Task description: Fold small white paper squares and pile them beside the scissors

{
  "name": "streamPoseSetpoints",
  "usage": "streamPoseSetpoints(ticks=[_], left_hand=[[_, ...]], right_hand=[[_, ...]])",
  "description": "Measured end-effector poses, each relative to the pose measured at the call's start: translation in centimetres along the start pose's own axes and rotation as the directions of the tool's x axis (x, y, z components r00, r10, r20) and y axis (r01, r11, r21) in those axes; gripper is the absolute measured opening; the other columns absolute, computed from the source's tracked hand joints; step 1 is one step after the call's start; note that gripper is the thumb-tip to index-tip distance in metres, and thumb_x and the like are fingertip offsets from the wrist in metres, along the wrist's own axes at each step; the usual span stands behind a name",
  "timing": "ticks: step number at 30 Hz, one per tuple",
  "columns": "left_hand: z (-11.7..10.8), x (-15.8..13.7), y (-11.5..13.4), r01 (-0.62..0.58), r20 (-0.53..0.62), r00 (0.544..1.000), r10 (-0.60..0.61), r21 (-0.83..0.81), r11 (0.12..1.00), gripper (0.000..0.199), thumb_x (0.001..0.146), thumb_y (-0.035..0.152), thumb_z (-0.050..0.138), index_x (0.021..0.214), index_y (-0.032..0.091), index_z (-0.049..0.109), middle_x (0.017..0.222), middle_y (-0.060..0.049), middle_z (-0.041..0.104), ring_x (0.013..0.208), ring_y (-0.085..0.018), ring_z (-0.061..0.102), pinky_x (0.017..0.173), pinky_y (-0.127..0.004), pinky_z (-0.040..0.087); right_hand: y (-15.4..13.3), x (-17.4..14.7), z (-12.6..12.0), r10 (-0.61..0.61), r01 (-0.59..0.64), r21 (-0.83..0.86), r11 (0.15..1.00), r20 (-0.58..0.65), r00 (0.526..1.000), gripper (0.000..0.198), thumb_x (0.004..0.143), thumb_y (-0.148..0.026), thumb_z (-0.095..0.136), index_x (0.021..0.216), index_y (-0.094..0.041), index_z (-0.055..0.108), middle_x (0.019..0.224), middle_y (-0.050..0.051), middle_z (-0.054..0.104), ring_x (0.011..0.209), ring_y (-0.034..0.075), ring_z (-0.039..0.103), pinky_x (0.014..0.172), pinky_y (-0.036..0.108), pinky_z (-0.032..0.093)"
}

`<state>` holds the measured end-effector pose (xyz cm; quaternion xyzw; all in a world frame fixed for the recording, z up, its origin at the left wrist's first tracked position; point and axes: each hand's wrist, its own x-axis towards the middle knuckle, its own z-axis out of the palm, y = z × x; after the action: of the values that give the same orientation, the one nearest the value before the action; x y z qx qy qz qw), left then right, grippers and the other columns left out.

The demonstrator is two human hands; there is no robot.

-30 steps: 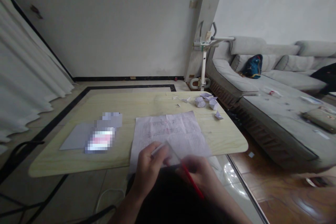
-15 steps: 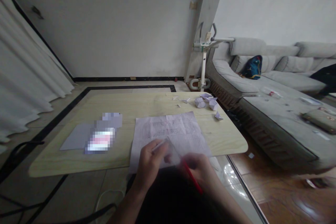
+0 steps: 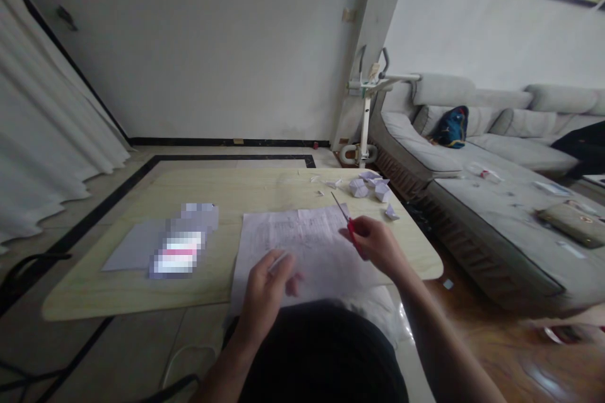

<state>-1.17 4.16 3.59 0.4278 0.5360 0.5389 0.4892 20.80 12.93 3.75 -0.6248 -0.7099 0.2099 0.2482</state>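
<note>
The scissors point(image 3: 352, 236) are in the person's right hand point(image 3: 378, 244), over the right part of the printed sheet point(image 3: 302, 233), and the small piece of white paper point(image 3: 278, 262) lies to their left and closer to the body, in the left hand point(image 3: 265, 283). The scissors' long axis slants away from the person and leftward, so the tips point past that piece, toward the thin white scraps point(image 3: 333, 183), with a gap between blades and piece. The right fingers are curled closed around the red handle, and the blades look nearly together. The left thumb and forefinger appear pinched on the piece, of which only a pale sliver shows; the other left fingers are blurred. The handle looks like smooth plastic, the blades like slim, dark metal. The sheet is thin and creased, its near edge reaching beyond the pale, wood-grained worktop point(image 3: 227, 192). Toward the far right corner sit faceted paper shapes point(image 3: 359, 188), crisp and many-sided, with a smaller pointed fold point(image 3: 391, 213) just apart from them.
</note>
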Motion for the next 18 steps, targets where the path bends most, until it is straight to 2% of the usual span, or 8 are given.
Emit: streamPoseSetpoints(ticks=[1,6,9,12,16,18], left_hand=[[0.0,0.0,-0.2,0.000,0.003,1.000,0.000,0.005,1.000,0.028,0.085,0.042,0.059,0.073,0.017,0.061,0.054,0.003,0.061,0.047,-0.012,0.054,0.049,-0.023,0.046],[-0.2,0.2,-1.2,0.012,0.003,1.000,-0.012,-0.032,0.999,0.025,0.086,0.042,0.057,0.090,0.018,0.057,0.064,0.002,0.067,0.046,-0.011,0.054,0.051,-0.024,0.047],[-0.5,0.3,-1.5,0.029,-0.035,0.999,-0.030,-0.029,0.999,0.027,0.085,0.041,0.058,0.098,0.018,0.055,0.062,0.003,0.069,0.049,-0.013,0.059,0.055,-0.026,0.050],[-0.8,0.5,-1.6,0.055,-0.074,0.996,-0.055,-0.011,0.998,0.028,0.084,0.042,0.060,0.096,0.017,0.056,0.059,0.001,0.070,0.060,-0.018,0.069,0.063,-0.029,0.053],[-1.2,0.7,-1.9,0.077,-0.093,0.993,-0.078,-0.016,0.997,0.032,0.080,0.044,0.064,0.095,0.016,0.058,0.058,-0.001,0.071,0.063,-0.021,0.071,0.064,-0.031,0.055],[-1.3,0.9,-2.0,0.069,-0.087,0.994,-0.071,-0.027,0.997,0.032,0.079,0.044,0.065,0.094,0.017,0.058,0.059,-0.001,0.072,0.061,-0.021,0.071,0.063,-0.032,0.055]], right_hand=[[0.2,1.4,-0.6,-0.015,0.015,-0.178,0.984,0.000,1.000,0.037,0.090,-0.049,0.056,0.078,-0.015,0.065,0.059,0.002,0.065,0.052,0.015,0.057,0.050,0.024,0.036],[0.6,7.5,-1.5,-0.039,0.046,-0.386,0.921,0.026,0.999,0.025,0.089,-0.030,0.059,0.076,-0.013,0.072,0.075,0.013,0.073,0.070,0.023,0.066,0.059,0.028,0.038],[0.7,9.5,-1.0,-0.049,0.082,-0.463,0.883,0.082,0.995,0.021,0.088,-0.028,0.061,0.081,-0.013,0.074,0.084,0.016,0.075,0.081,0.026,0.069,0.065,0.029,0.042],[0.8,10.8,-0.5,-0.031,0.098,-0.519,0.849,0.136,0.990,0.022,0.090,-0.027,0.061,0.083,-0.010,0.074,0.087,0.017,0.074,0.087,0.028,0.069,0.072,0.031,0.046],[0.9,11.8,-0.4,-0.009,0.121,-0.556,0.822,0.200,0.980,0.024,0.095,-0.031,0.061,0.111,-0.013,0.065,0.112,0.011,0.067,0.096,0.023,0.066,0.083,0.038,0.054],[0.9,12.0,-0.8,-0.018,0.134,-0.557,0.820,0.209,0.978,0.027,0.095,-0.030,0.062,0.117,-0.015,0.061,0.117,0.010,0.064,0.099,0.022,0.065,0.084,0.041,0.055]])
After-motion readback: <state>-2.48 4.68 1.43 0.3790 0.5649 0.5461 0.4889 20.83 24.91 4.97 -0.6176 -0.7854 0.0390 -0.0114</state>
